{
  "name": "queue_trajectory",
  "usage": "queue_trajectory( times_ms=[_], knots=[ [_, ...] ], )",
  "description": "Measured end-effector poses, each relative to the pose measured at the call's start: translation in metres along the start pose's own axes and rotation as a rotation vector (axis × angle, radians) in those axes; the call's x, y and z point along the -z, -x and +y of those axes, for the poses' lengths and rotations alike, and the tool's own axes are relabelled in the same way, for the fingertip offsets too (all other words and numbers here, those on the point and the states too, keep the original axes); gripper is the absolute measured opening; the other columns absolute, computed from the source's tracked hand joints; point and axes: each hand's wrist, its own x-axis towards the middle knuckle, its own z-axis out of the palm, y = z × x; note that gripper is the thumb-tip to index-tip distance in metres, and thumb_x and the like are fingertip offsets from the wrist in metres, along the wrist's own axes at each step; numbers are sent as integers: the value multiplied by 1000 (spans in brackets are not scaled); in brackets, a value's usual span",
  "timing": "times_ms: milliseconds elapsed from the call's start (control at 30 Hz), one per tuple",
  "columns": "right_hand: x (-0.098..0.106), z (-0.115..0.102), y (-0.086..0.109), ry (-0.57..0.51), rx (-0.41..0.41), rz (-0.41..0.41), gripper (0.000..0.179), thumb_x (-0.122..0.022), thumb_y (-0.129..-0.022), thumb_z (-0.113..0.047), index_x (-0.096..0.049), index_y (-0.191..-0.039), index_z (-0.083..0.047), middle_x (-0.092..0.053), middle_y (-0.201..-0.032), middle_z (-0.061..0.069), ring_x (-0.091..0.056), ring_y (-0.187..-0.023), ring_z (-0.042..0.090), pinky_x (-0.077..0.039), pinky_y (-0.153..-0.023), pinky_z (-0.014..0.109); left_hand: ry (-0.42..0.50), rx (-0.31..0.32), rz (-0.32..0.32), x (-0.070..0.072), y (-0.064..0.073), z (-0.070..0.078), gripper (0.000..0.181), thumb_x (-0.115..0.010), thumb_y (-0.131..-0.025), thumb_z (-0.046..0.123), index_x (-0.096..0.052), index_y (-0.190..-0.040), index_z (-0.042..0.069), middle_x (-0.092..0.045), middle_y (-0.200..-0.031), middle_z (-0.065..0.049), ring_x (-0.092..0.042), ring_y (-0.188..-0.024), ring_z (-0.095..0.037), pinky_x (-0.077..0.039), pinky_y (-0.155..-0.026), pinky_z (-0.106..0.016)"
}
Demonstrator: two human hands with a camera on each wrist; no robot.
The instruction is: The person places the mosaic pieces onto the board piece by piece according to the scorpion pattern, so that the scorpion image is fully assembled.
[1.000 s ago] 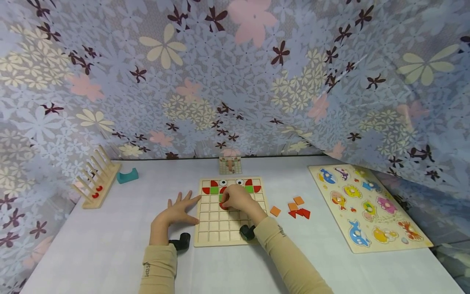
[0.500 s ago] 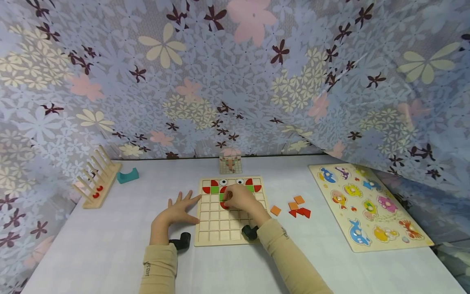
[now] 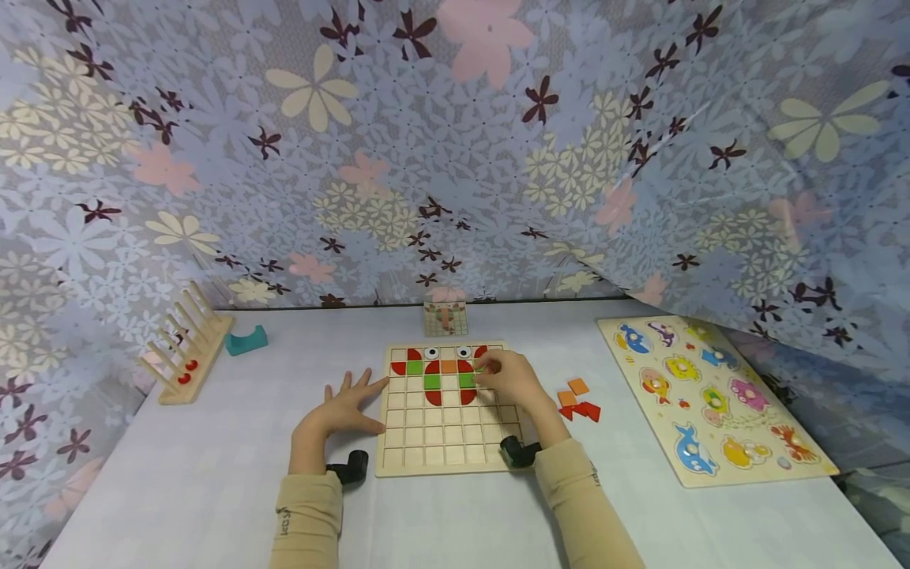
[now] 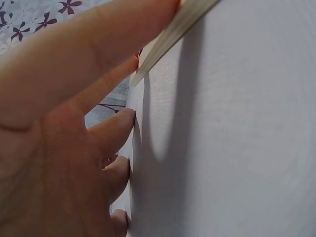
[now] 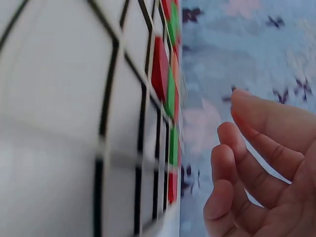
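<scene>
A wooden grid board (image 3: 414, 457) lies on the table, its upper rows partly filled with red quarter-round, green square and eye-marked pieces. One orange square (image 3: 448, 367) sits between two red pieces. My left hand (image 3: 344, 409) rests spread at the board's left side, thumb and index finger touching its edge; in the left wrist view, the thumb (image 4: 94, 54) lies against that wooden edge. Over the board's upper right is my right hand (image 3: 513, 378), fingers loosely bent. The right wrist view shows a gap between its thumb and fingers (image 5: 229, 163), with nothing held.
Right of the board lie loose orange squares (image 3: 572, 393) and red pieces (image 3: 586, 411). A small pattern card (image 3: 458, 324) stands behind it. An animal puzzle board (image 3: 661, 411) is far right; a pegged rack (image 3: 206, 348) and teal block (image 3: 246, 341) are at left.
My right hand has moved right from the board's upper middle, uncovering the orange square and the red and green pieces there. Its wrist now covers where a loose orange square lay. The left hand stays put.
</scene>
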Motion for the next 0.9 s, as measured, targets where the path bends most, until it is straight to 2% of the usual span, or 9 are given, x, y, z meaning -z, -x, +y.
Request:
queue_trajectory(
  times_ms=[133,400,600,733,767,900],
  knots=[
    [15,13,4,-51,-44,42,21,-68,-82,-12,-66,-101,-5,-60,-81,5,-54,-74,17,-45,-64,29,1,-1,1,0,0,0,88,-79,-68,23,-34,-144,12,-9,-152,-21,10,-137,-45,13,-103,-65],
    [41,39,11,-57,-71,105,22,-65,-83,-8,-65,-104,-2,-62,-84,8,-56,-79,20,-45,-69,32,-3,14,2,0,-1,-1,88,-79,-68,24,-35,-143,13,-10,-152,-20,9,-137,-44,12,-103,-64],
    [54,56,14,-69,-112,135,23,-65,-83,-8,-65,-105,-1,-63,-87,9,-56,-83,23,-44,-70,31,1,14,2,0,0,-2,89,-79,-67,23,-35,-143,13,-10,-152,-21,10,-137,-44,11,-103,-64],
    [61,66,16,-39,-142,161,23,-64,-84,-8,-65,-106,-2,-64,-94,13,-57,-90,26,-47,-73,32,1,13,3,-1,-1,-3,89,-79,-67,23,-35,-143,13,-10,-152,-21,10,-137,-44,12,-103,-64],
    [63,68,16,-30,-160,166,23,-63,-84,-6,-65,-107,-2,-64,-98,14,-56,-91,26,-48,-73,32,0,12,4,-1,-2,-3,89,-79,-67,23,-35,-143,13,-11,-152,-21,9,-137,-44,11,-103,-64],
    [69,74,20,0,-227,160,31,-54,-80,5,-63,-109,-1,-56,-115,23,-56,-76,27,-49,-61,30,0,5,8,-1,-2,-3,90,-80,-67,23,-35,-143,12,-12,-152,-21,9,-137,-44,11,-103,-65]
  ],
)
